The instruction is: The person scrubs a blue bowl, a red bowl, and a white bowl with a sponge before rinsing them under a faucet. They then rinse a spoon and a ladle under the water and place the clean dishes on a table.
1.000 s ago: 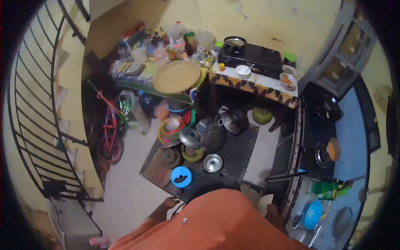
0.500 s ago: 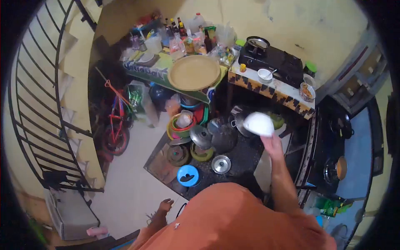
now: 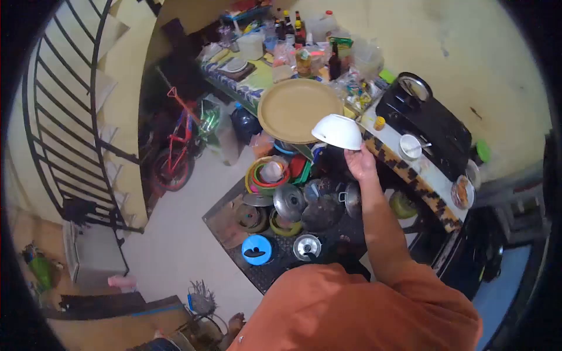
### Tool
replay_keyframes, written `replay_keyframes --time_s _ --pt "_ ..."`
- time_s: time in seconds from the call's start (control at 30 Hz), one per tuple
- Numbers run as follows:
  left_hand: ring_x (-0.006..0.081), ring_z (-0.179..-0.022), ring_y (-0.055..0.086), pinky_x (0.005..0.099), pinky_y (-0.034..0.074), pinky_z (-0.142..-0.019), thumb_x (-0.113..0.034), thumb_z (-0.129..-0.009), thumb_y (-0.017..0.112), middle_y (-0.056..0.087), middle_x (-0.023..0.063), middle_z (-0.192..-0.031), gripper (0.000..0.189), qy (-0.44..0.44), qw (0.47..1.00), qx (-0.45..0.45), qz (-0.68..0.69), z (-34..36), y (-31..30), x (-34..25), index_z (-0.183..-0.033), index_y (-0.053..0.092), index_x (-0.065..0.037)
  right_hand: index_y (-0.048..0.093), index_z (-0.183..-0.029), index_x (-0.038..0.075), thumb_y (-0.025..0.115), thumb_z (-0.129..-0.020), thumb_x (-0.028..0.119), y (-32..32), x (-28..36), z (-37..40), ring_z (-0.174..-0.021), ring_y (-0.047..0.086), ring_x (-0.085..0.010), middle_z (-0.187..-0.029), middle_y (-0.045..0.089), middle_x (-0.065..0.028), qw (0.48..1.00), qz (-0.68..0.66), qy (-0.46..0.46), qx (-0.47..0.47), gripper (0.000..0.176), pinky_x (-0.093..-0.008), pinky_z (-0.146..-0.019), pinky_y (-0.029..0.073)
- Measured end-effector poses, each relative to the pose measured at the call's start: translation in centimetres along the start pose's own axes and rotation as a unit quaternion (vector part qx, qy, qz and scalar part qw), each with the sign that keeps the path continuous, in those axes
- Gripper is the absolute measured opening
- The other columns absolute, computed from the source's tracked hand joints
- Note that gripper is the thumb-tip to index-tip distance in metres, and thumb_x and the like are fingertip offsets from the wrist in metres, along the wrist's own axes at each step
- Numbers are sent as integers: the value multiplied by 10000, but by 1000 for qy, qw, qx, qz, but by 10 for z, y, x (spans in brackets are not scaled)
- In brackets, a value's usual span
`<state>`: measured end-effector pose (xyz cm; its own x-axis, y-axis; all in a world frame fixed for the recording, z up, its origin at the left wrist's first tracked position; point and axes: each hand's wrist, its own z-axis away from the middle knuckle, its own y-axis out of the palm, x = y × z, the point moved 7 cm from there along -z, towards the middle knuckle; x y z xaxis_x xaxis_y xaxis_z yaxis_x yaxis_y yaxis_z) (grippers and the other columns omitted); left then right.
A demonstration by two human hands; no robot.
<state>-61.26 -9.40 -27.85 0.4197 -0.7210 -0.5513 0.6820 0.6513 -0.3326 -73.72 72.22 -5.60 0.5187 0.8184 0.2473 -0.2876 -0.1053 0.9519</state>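
A white bowl (image 3: 337, 132) is gripped at its lower right edge by my right hand (image 3: 361, 163), whose arm stretches forward. Turned base up and tilted, the bowl overlaps the right edge of a large round tan tray (image 3: 293, 111). The tray lies on the cluttered table at the back. Low in the view, my left hand (image 3: 236, 322) shows only in part beside my orange shirt; its fingers are mostly hidden. A grey spiky bundle (image 3: 202, 299) is close to that hand.
Below the tray stand metal pots and lids (image 3: 288, 202), colored basins (image 3: 268, 172) and a blue-lidded container (image 3: 256, 250). To the right, a black stove (image 3: 427, 114) shares a counter with a small white bowl (image 3: 410, 146). A red bicycle (image 3: 174, 155) and stair railing (image 3: 96, 88) are left.
My right hand has carried the white bowl up and left, from over the pots to the tray's edge. My left hand has dropped lower, mostly out of sight. The view has shifted.
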Motion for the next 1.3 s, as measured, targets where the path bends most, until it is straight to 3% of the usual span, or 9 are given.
replay_keyframes --time_s 0.3,0.43,0.53,0.6,0.7,0.83,0.93,1.07,1.3 --pt "124 -677 542 279 452 -544 -242 -824 627 578 -1 -809 242 -109 989 -44 90 4 85 -130 -998 576 -83 406 -1253 68 448 -940 280 -32 -47 -103 -1204 426 -324 -1270 466 -140 991 22 100 -81 381 -550 -987 359" --pt "124 -679 543 279 452 -545 -243 -824 627 578 -1 -811 244 -92 994 -33 58 -29 77 -190 -1001 576 -83 433 -1204 110 447 -940 230 -33 -70 -112 -1076 531 -312 -1137 521 -133 955 169 117 -213 290 -528 -863 479" --pt "125 -681 543 280 452 -546 -243 -824 627 578 -1 -812 245 -73 996 -24 36 -45 72 -235 -1003 576 -83 495 -1098 86 489 -918 224 -98 -93 -154 -887 584 -285 -969 527 -120 888 453 79 -15 227 -487 -735 533" --pt "125 -682 543 280 452 -547 -243 -824 626 578 -1 -813 246 -55 998 -9 15 -62 71 -260 -1004 576 -84 591 -902 68 562 -863 263 -82 -77 -111 -685 604 -259 -748 564 -108 815 537 181 -117 201 -401 -597 516" --pt "125 -684 544 280 452 -547 -243 -824 626 578 -1 -814 247 -24 999 32 -27 -95 82 -299 -1006 575 -84 620 -821 63 540 -866 316 -94 -43 -39 -618 603 -267 -692 613 -152 576 814 -77 -18 270 -405 -541 460" --pt "126 -686 544 280 452 -548 -243 -825 626 578 -1 -816 248 19 992 91 -80 -131 112 -353 -1009 575 -84 597 -1092 72 389 -920 470 -253 0 146 -910 602 -333 -1055 608 -196 570 800 177 -59 480 -403 -828 461" --pt "126 -687 545 281 452 -549 -243 -825 625 578 0 -818 250 54 983 133 -116 -149 145 -399 -1011 575 -85 514 -1233 79 349 -917 520 -362 28 355 -1080 541 -291 -1125 597 -163 434 855 285 -18 568 -359 -921 413" --pt "126 -689 545 281 452 -550 -244 -825 625 579 0 -819 251 86 965 187 -160 -162 191 -440 -1013 575 -85 535 -1181 79 383 -908 487 -373 -32 520 -1043 552 -303 -1086 602 -169 534 707 446 -128 514 -375 -894 423" --pt "127 -693 546 282 452 -552 -244 -825 624 579 0 -823 254 116 947 215 -210 -169 231 -504 -1018 574 -86 572 -1088 79 443 -892 428 -361 -29 469 -978 572 -323 -1016 611 -179 646 636 316 -279 421 -403 -846 439"
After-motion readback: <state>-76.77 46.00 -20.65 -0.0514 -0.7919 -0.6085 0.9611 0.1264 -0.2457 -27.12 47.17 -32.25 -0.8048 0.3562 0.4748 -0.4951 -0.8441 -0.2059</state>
